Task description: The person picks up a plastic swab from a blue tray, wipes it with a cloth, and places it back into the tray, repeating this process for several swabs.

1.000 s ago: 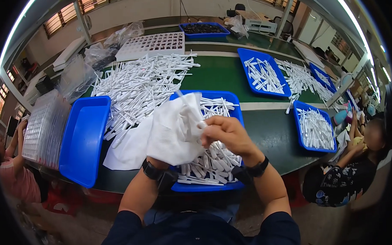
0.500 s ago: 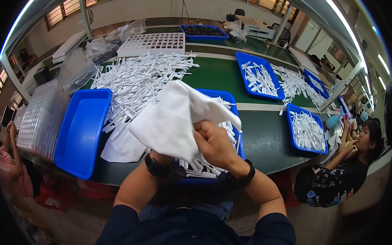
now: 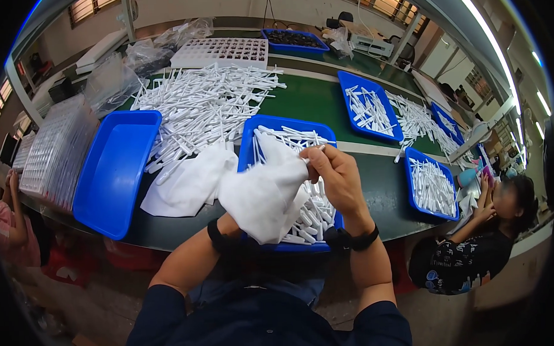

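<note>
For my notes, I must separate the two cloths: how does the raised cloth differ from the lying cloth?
The raised cloth is bunched in folds; the lying cloth spreads flatter on the dark table. The raised cloth hides part of the central blue tray; the lying cloth is left of that tray. Both are white.

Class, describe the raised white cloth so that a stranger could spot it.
On the dark bench, find the blue tray of white sticks before the person. Above its left side, a white cloth hides the left hand. Unlike the spread cloth lying further left, this one is raised.
</note>
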`<state>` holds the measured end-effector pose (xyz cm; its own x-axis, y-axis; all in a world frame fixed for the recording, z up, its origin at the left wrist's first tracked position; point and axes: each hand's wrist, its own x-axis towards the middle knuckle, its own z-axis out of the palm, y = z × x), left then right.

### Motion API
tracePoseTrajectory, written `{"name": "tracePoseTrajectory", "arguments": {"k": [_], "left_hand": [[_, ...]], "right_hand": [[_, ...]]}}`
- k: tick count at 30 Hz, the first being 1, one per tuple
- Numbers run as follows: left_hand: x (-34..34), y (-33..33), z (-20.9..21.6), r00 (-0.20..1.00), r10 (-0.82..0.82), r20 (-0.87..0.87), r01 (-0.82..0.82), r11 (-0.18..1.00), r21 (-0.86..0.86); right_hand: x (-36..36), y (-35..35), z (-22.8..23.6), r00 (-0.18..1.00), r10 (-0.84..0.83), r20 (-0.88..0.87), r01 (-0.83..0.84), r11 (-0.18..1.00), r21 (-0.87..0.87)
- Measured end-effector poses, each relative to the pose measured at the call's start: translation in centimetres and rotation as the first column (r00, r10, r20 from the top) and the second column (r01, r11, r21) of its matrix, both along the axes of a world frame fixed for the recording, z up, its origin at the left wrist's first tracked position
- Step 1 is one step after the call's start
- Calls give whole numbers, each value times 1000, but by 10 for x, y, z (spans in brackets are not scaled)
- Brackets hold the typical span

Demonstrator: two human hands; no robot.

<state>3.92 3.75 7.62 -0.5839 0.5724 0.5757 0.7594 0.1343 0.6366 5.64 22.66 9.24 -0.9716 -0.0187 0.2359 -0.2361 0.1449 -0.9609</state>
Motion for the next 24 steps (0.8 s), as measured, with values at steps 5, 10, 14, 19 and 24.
{"name": "tracePoseTrajectory", "arguments": {"k": [5, 10, 14, 19, 24], "left_hand": [[-4, -1, -15, 946, 69, -318, -220, 854, -471], [0, -11, 8, 978, 206, 44, -206, 979, 3], [-8, -22, 8, 966, 260, -14, -260, 965, -23], [-10, -43, 4, 969, 239, -58, -241, 970, -27], [-6, -42, 1, 961, 262, -84, -264, 964, -9]], "right_hand": [[6, -5, -9, 990, -115, -77, 101, 981, -164], [12, -8, -14, 978, -182, -101, 154, 959, -236], [5, 5, -18, 963, -244, -110, 203, 934, -295], [-27, 59, -49, 974, -211, 87, 225, 947, -228], [-54, 51, -45, 863, -443, -242, 453, 469, 758]]}}
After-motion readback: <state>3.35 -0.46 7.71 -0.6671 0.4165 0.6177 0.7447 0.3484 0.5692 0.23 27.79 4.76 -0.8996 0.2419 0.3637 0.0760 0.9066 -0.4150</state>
